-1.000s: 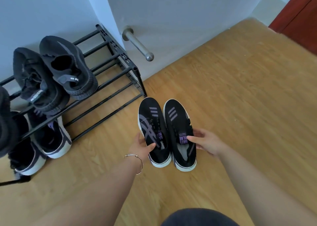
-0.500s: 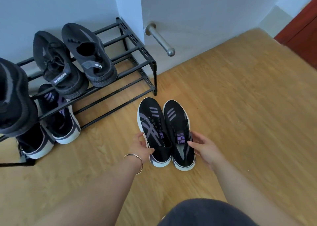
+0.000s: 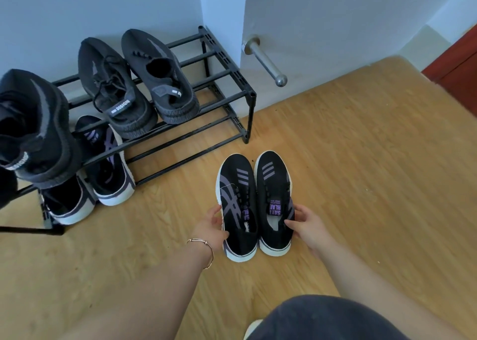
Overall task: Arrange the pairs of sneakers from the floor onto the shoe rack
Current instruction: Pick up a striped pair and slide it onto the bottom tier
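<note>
Two black sneakers with purple stripes and white soles lie side by side on the wood floor, toes toward the rack. My left hand (image 3: pixel 212 226) grips the left sneaker (image 3: pixel 236 200) at its outer side. My right hand (image 3: pixel 304 223) grips the right sneaker (image 3: pixel 273 187) at its collar. The black metal shoe rack (image 3: pixel 227 81) stands against the wall at upper left. Its top shelf carries a dark grey sneaker pair (image 3: pixel 139 81) and another dark sneaker (image 3: pixel 33 122) at far left. A matching black-and-purple pair (image 3: pixel 103 169) sits on the lower shelf.
A metal doorstop (image 3: pixel 268 60) juts from the white wall just right of the rack. The right ends of both shelves show bare bars. A red-brown door (image 3: pixel 459 63) is at the far right. My knee in dark fabric (image 3: pixel 322 319) fills the bottom edge.
The view has shifted so the rack sits further right and closer to the held pair. Both hands keep their grip on the two sneakers, which look unmoved on the floor.
</note>
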